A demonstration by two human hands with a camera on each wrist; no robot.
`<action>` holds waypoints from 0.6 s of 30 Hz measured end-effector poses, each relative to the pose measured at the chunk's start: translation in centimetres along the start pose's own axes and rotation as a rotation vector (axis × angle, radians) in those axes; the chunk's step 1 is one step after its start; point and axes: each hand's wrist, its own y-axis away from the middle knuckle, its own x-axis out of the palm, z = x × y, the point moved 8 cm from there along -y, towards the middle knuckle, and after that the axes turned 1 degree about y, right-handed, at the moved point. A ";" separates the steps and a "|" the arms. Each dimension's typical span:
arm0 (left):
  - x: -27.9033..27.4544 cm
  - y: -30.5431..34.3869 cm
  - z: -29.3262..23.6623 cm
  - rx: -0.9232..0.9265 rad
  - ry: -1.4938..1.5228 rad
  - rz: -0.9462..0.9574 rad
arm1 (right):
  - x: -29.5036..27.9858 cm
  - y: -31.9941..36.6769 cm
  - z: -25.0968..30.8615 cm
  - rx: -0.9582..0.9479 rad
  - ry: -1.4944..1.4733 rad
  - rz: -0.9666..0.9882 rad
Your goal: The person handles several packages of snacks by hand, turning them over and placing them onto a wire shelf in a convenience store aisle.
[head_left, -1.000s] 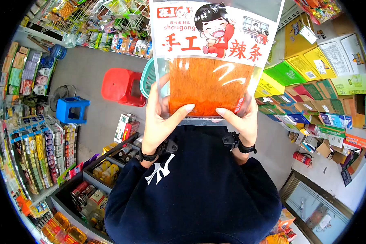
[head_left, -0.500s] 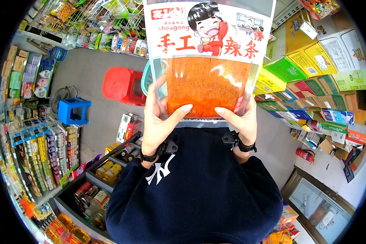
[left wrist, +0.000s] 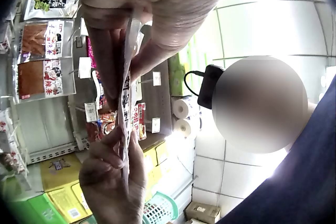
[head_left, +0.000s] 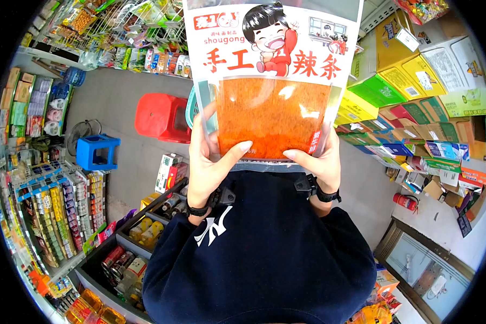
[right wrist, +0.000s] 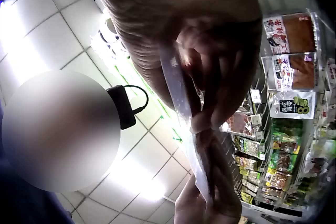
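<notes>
In the head view, we see a snack packet (head_left: 275, 116) at upper centre, apparently longest up the frame, lower corners held equally by left hand (head_left: 213, 164) and right hand (head_left: 324, 162), thumbs in front. The left wrist view shows it edge-on mid-frame, pinched; the right wrist view, likewise, slanting toward lower centre.

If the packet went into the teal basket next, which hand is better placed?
Probably the left hand: it grips the packet by the side nearer the teal basket in the head view. The right hand grips the opposite side, farther across.
</notes>
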 end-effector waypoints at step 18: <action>0.2 -1.1 0.5 0.006 -0.016 0.047 | 0.2 -0.9 -0.9 0.121 -0.040 0.105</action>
